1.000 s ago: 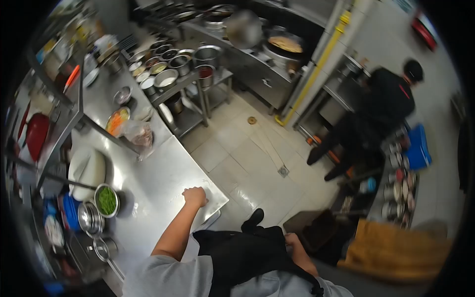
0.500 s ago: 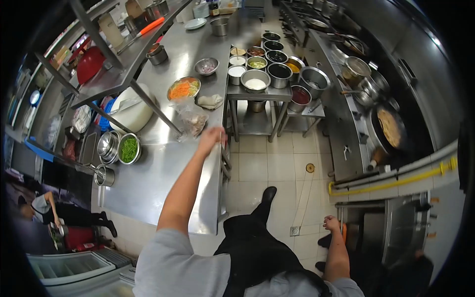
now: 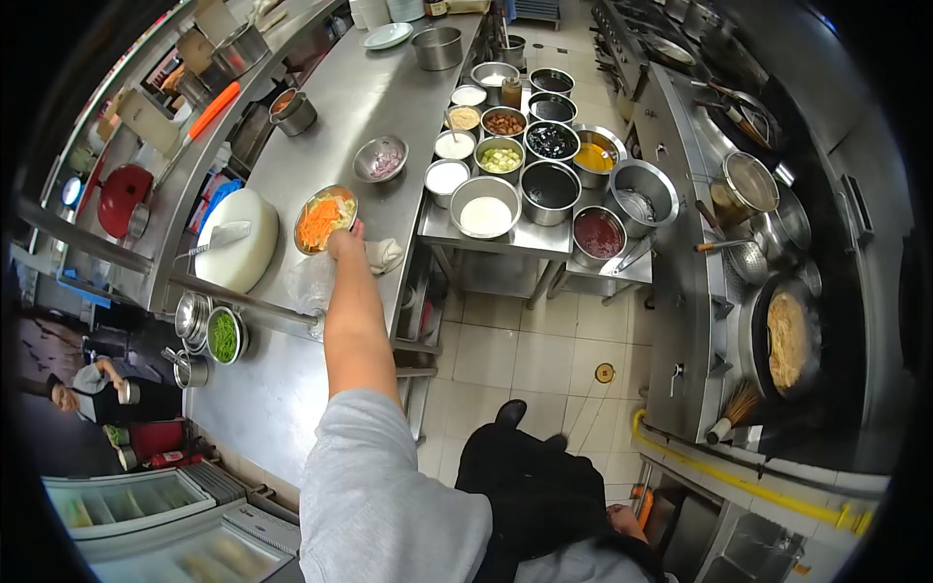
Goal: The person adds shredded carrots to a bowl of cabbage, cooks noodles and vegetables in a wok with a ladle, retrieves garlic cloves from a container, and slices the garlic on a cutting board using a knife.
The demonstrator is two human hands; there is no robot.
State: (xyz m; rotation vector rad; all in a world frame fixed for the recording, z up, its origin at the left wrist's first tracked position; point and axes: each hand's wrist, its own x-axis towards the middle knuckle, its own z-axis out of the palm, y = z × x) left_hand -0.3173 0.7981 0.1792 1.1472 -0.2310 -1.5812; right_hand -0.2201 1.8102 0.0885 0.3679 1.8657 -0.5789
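My left hand (image 3: 348,241) reaches over the steel counter (image 3: 262,389) and grips the near right rim of a metal bowl (image 3: 302,208) of shredded carrot and pale vegetable. A white cloth (image 3: 387,256) lies just right of it, and a clear plastic bag (image 3: 309,282) is partly hidden by my forearm. Beyond is a bowl of chopped purple onion (image 3: 380,159). My right hand (image 3: 622,517) hangs low beside the black apron, mostly hidden, its fingers unclear.
Metal pots of sauces and ingredients (image 3: 552,187) crowd a low stand. On the stove at right, a wok (image 3: 789,335) holds noodle-like food. A cleaver (image 3: 222,238) rests on a round white block (image 3: 240,262). Another person (image 3: 97,389) stands at far left.
My left hand has moved forward from the counter edge and taken hold of the carrot bowl. My right hand has dropped back beside my body. The view has turned and moved closer to the pots.
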